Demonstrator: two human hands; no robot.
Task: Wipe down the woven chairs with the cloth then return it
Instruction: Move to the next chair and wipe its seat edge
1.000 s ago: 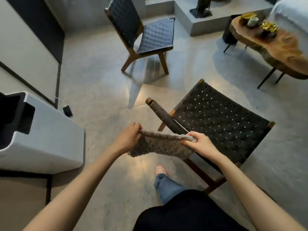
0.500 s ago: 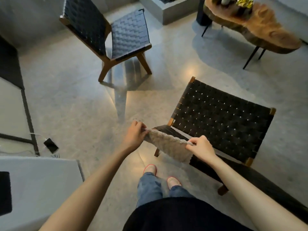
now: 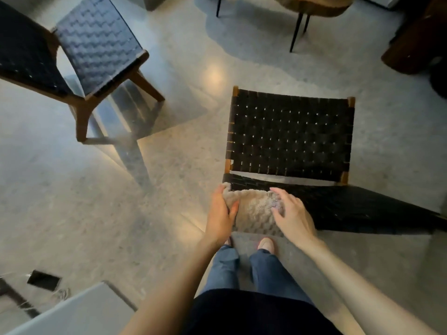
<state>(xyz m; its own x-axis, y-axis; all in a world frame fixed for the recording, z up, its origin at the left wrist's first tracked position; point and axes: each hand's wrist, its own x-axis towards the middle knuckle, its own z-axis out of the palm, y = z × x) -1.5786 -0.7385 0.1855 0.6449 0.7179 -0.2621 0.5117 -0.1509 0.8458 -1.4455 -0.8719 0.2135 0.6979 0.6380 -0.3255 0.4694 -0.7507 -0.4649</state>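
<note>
Atop near chair (image 3: 290,131) back, cloth (image 3: 254,212), L hand (image 3: 219,218) fingers seemingly clamped on it — R hand (image 3: 291,215) fingers spread

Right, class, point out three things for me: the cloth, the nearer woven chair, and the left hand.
cloth (image 3: 254,211): head view, middle of its knobbly face.
nearer woven chair (image 3: 290,136): head view, centre of the woven seat.
left hand (image 3: 219,220): head view, back of the hand.

Open floor (image 3: 179,201) between near chair (image 3: 290,134) and far chair (image 3: 96,47), table legs (image 3: 296,32) beyond
</note>
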